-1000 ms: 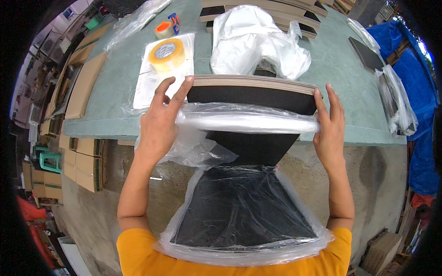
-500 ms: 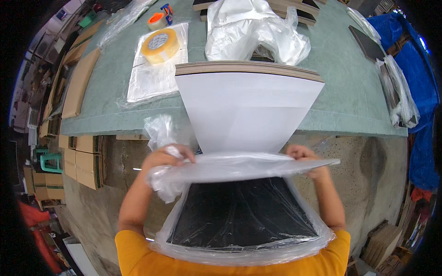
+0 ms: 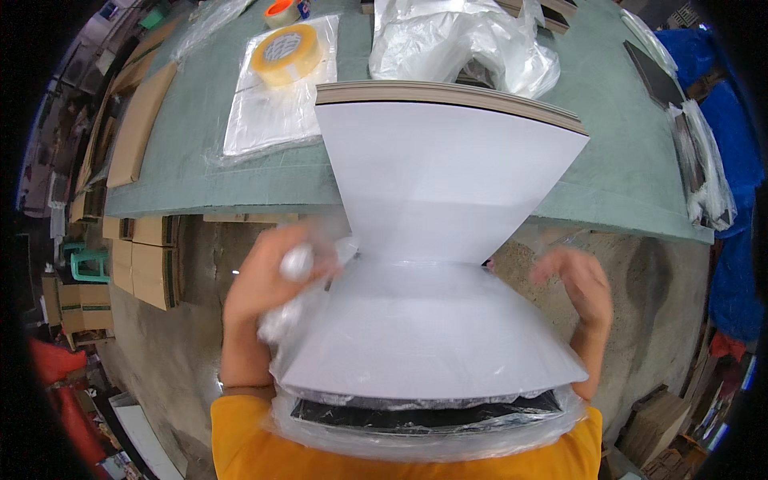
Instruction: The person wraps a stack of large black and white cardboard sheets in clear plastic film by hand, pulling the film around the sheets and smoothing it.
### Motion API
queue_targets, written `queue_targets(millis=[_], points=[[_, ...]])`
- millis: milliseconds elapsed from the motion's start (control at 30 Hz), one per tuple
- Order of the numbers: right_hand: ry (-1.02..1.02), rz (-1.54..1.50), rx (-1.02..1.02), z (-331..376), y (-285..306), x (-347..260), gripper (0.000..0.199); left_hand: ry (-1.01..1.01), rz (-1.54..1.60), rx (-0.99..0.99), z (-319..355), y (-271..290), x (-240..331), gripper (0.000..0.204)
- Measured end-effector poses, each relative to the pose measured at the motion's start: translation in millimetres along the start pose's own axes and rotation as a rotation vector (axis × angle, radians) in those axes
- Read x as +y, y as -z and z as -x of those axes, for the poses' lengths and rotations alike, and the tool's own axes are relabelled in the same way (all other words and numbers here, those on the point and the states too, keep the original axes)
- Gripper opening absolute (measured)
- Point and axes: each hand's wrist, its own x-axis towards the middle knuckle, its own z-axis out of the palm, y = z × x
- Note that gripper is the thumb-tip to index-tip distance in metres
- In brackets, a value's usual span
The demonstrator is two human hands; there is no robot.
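A stack of white-faced boards (image 3: pixel 448 164) leans over the table's near edge, its layered brown edges at the top. Below it, a white panel in clear film (image 3: pixel 432 336) slopes down toward my body. Under its lower edge shows a black panel (image 3: pixel 424 416), also in clear plastic. At the left side, my left hand (image 3: pixel 280 268) is closed on crumpled clear plastic film (image 3: pixel 280 320), which bunches below the fingers; motion blurs it. My right hand (image 3: pixel 578 280) is off the panel's right side, fingers curved and apart, with nothing seen in them.
On the green table (image 3: pixel 184 152), a large tape roll (image 3: pixel 285 54) rests on flat plastic bags (image 3: pixel 268 124). A smaller orange-cored roll (image 3: pixel 282 12) lies behind. Crumpled plastic (image 3: pixel 464 48) covers boards at the back. Cartons (image 3: pixel 152 260) stand at left; a blue tarp (image 3: pixel 720 136) hangs right.
The film-wrapped flap between my hands has swung down toward me, showing a white face over the black panel. My right hand has let go and moved right. The view has shifted slightly.
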Motion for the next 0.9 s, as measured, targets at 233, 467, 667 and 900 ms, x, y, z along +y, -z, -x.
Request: queue_targets(millis=[233, 467, 667, 900], points=[[-0.237, 0.207, -0.608, -40, -85, 14, 0.068, -0.255, 0.101, -0.575, -19, -108, -33, 0.022], [-0.424, 0.134, -0.168, -80, -58, 44, 0.044, -0.245, 0.03, -0.09, -78, -121, -29, 0.019], [-0.219, -0.205, -0.125, -93, -33, -16, 0.014, -0.194, 0.638, 0.319, -83, -19, 57, 0.009], [-0.074, -0.239, 0.121, -85, -30, -14, 0.011, -0.049, 0.229, -0.101, -72, -60, 28, 0.016]])
